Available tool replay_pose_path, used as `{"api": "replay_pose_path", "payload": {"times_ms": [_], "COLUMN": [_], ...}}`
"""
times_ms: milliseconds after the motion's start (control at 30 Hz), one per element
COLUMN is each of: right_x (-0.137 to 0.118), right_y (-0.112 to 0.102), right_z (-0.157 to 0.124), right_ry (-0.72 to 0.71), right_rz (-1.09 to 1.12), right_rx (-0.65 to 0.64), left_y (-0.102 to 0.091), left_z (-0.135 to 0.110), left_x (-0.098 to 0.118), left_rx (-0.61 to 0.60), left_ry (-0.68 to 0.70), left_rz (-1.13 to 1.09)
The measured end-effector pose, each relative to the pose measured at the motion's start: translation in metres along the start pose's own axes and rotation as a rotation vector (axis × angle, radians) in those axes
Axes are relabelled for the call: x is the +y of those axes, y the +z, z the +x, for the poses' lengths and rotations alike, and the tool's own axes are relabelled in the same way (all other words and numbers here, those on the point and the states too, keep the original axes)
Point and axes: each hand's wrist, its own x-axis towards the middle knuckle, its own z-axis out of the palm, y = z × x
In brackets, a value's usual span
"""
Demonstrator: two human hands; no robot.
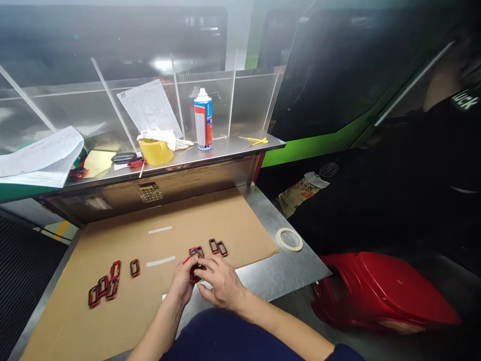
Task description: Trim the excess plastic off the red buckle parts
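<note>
My left hand point(183, 282) is closed around a small red-and-black rectangular frame point(196, 272) at the front edge of the cardboard. The fingers of my right hand point(222, 285) are pressed together at that same piece and hide much of it. Just beyond my fingertips are similar red-and-black pieces, partly covered. To the right lie two more, a left one point(213, 245) and a right one point(223, 248), side by side. Several others form a loose group on the left, among them a mostly red frame point(115, 269); a single black-and-red frame point(134, 267) lies apart.
A brown cardboard sheet point(210, 213) covers the metal table. A masking tape roll point(278, 239) lies at right. The back shelf holds a spray can point(203, 123), yellow tape point(158, 153), yellow tweezers-like tools point(257, 141) and papers point(41, 155). Red bodywork point(391, 296) and a person point(436, 165) are at right.
</note>
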Motion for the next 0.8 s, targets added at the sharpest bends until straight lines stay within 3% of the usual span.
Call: {"api": "replay_pose_path", "payload": {"times_ms": [67,133,200,300,500,800], "right_x": [-0.004,-0.008,-0.013,-0.022,-0.038,-0.044], "right_y": [-0.011,-0.024,-0.035,-0.043,-0.043,-0.049], "right_z": [-0.001,0.0,0.004,0.01,0.009,0.002], "right_ry": [-0.018,0.072,0.143,0.129,0.087,0.118], "right_rz": [0.167,0.344,0.555,0.814,0.805,0.742], "right_rx": [0.109,0.174,0.079,-0.064,-0.052,0.044], "left_y": [-0.006,-0.01,-0.011,-0.011,-0.009,-0.003], "left_z": [-0.011,-0.026,-0.042,-0.059,-0.07,-0.073], "left_x": [0.011,0.021,0.028,0.031,0.025,0.033], "left_rx": [-0.027,-0.091,-0.165,-0.268,-0.345,-0.189], "left_ry": [-0.041,-0.095,-0.159,-0.253,-0.263,-0.146], "left_rz": [-0.011,-0.009,-0.003,0.001,0.009,0.087]}}
